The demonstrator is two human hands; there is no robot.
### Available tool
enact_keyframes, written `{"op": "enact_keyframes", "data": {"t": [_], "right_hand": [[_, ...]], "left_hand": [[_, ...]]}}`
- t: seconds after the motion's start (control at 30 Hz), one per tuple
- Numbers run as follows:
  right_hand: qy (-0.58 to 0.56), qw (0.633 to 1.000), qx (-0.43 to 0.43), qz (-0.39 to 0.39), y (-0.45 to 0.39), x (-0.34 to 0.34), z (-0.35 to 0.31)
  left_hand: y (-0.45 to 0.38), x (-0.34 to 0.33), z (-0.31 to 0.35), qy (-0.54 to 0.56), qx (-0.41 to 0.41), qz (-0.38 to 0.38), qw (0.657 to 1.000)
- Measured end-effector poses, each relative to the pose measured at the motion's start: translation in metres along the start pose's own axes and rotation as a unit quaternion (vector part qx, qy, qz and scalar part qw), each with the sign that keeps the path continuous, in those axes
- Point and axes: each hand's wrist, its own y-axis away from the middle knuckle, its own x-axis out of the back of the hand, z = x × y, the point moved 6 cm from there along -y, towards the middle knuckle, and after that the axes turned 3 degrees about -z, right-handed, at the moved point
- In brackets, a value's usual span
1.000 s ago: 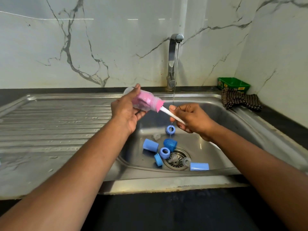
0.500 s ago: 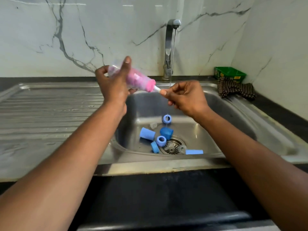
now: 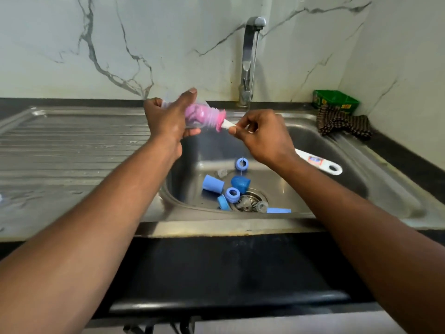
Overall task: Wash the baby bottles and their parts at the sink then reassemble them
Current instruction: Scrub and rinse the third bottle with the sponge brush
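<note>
Left hand (image 3: 168, 119) grips a clear plastic bottle (image 3: 192, 114) held sideways above the steel sink (image 3: 337, 165), pink sponge brush (image 3: 204, 115) stuffed inside; right hand (image 3: 262, 136) pinches the brush's white handle (image 3: 227, 125) at the bottle mouth. Blue cylindrical caps (image 3: 213, 184) & ribbed rings (image 3: 232, 194) lie round the drain (image 3: 249, 201); thin water stream from the chrome tap (image 3: 249, 56).

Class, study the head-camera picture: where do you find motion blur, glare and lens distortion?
Head view: the bottle with the pink brush inside, gripped by the left hand, is smeared by motion; glare streaks the steel drainboard and the tap; the wide lens bows the sink's front edge.
</note>
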Motion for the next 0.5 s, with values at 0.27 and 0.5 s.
{"op": "enact_keyframes", "data": {"t": [0.27, 0.5], "right_hand": [[-0.142, 0.985, -0.004, -0.098, 0.002, 0.002, -0.009], [-0.175, 0.983, -0.020, -0.057, -0.001, 0.000, 0.001]], "left_hand": [[-0.007, -0.015, -0.013, 0.042, -0.023, -0.134, 0.990], [-0.006, -0.018, -0.010, 0.004, -0.027, -0.091, 0.996]]}}
